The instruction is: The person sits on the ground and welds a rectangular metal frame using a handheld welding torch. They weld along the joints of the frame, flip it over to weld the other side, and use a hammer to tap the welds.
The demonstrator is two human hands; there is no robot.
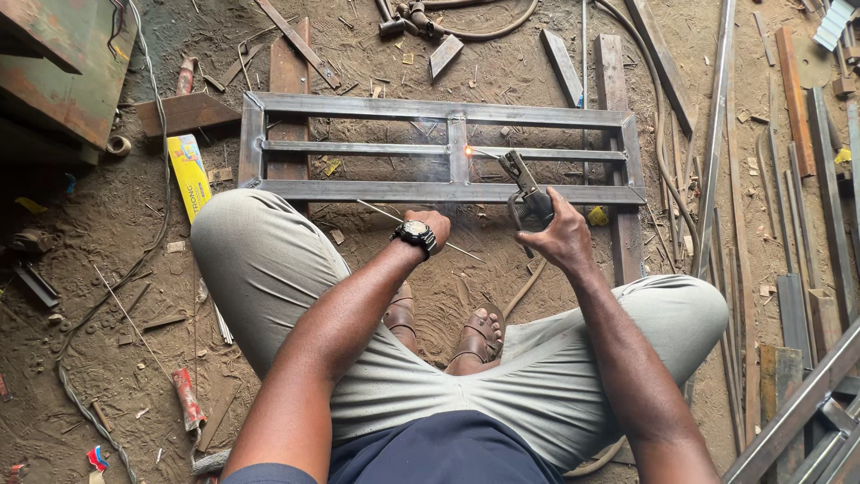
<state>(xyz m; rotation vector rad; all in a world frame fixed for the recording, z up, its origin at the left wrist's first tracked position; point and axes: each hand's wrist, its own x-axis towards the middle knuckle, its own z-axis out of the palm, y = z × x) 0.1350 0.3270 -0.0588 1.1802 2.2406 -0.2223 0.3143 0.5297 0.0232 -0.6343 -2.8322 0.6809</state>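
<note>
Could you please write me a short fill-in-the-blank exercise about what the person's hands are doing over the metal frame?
1. The right hand grips a grey electrode holder whose rod tip glows at the frame's ____ upright.
2. The rectangular grey steel frame lies flat on the ____ ground.
3. The left hand, with a black wristwatch, holds a thin spare ____.

Missing words: middle; sandy; rod

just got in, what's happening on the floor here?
A person sits on the dirt floor over a rectangular steel frame. The right hand holds an electrode holder, its rod tip sparking at the joint where the short upright meets the middle bar. The left hand, with a wristwatch, is closed over a spare welding rod beside the frame's near rail. Scrap steel lies around.
</note>
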